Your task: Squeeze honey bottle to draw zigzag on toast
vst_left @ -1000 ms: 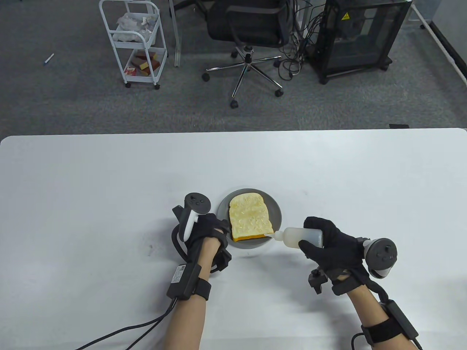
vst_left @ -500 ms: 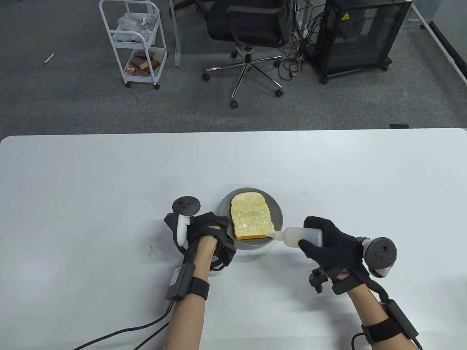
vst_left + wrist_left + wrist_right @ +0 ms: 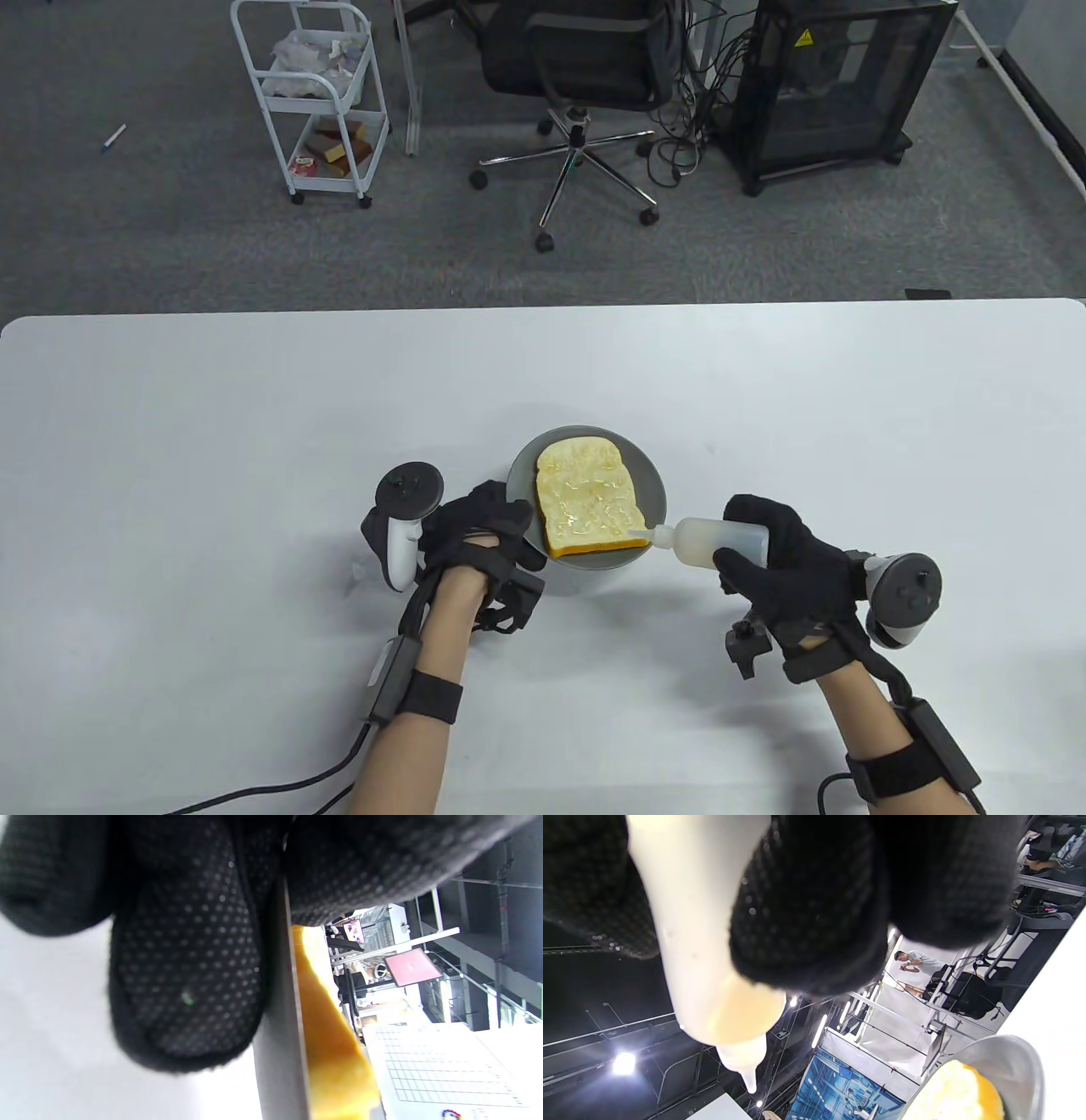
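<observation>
A slice of toast (image 3: 588, 496) with a glossy glaze lies on a grey plate (image 3: 523, 465) near the table's front middle. My right hand (image 3: 785, 560) grips a pale squeeze honey bottle (image 3: 719, 541) held sideways, its nozzle tip over the toast's near right corner. The bottle (image 3: 700, 942) and toast (image 3: 961, 1092) also show in the right wrist view. My left hand (image 3: 488, 531) grips the plate's left rim; in the left wrist view its fingers (image 3: 186, 976) pinch the plate edge (image 3: 280, 1052) beside the toast's crust (image 3: 331, 1035).
The white table (image 3: 254, 407) stretches wide to the left, right and far side of the plate. Beyond its far edge are a white cart (image 3: 318, 93), an office chair (image 3: 585, 76) and a black cabinet (image 3: 836, 85) on the floor.
The plate and toast have shifted slightly right and up. My left hand slid left and lower along the rim. My right hand with the bottle moved a little right and up, nozzle still at the toast's corner.
</observation>
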